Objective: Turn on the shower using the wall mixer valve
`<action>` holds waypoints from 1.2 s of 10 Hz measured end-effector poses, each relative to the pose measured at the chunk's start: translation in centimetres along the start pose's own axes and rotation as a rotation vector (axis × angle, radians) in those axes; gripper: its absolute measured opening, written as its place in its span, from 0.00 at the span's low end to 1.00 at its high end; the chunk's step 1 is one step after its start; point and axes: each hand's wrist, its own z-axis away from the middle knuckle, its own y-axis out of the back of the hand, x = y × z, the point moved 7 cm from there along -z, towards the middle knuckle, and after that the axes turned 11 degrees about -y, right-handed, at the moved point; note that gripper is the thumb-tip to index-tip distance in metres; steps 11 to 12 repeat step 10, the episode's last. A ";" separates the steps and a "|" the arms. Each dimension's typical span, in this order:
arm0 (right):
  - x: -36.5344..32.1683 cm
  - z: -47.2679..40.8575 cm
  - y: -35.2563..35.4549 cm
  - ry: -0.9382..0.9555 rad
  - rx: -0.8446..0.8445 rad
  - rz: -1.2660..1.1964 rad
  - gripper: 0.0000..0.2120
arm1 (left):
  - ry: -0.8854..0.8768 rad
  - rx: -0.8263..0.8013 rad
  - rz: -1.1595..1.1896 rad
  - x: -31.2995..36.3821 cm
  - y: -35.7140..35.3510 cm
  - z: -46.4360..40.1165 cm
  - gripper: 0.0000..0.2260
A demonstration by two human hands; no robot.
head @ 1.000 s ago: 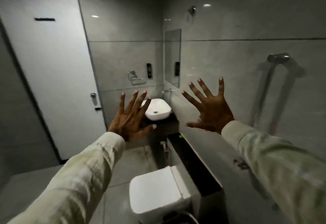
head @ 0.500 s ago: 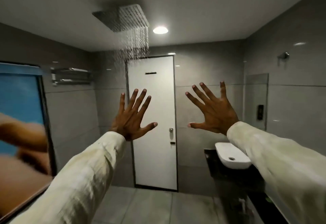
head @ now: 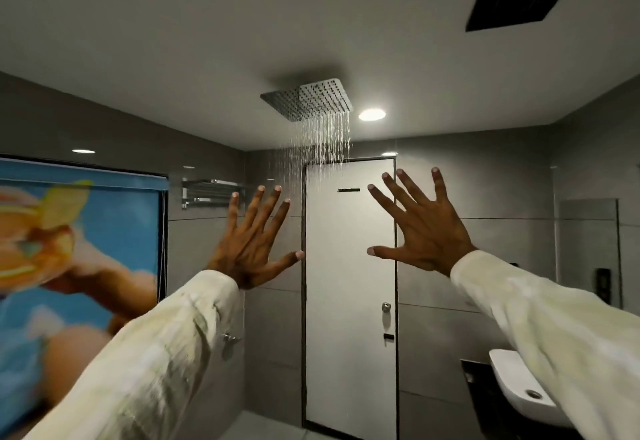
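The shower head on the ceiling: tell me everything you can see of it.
The shower head is a flat, square panel that looks like polished metal, its underside dotted with rows of small holes. It sits close under the ceiling, beside a round ceiling light, in front of the white door. It is running: thin streams of water fall from its right part. Nothing else touches it; both hands are raised well below it.

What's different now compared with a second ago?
The view swung from the toilet side up toward the door and ceiling, bringing the running shower head into sight. Nothing was grasped or released. The left hand and right hand stayed raised, fingers spread, empty.
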 end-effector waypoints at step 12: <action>2.4 1.0 10.3 -0.440 -0.031 -0.984 0.47 | 0.069 -0.089 -0.026 -2.0 2.6 1.1 0.46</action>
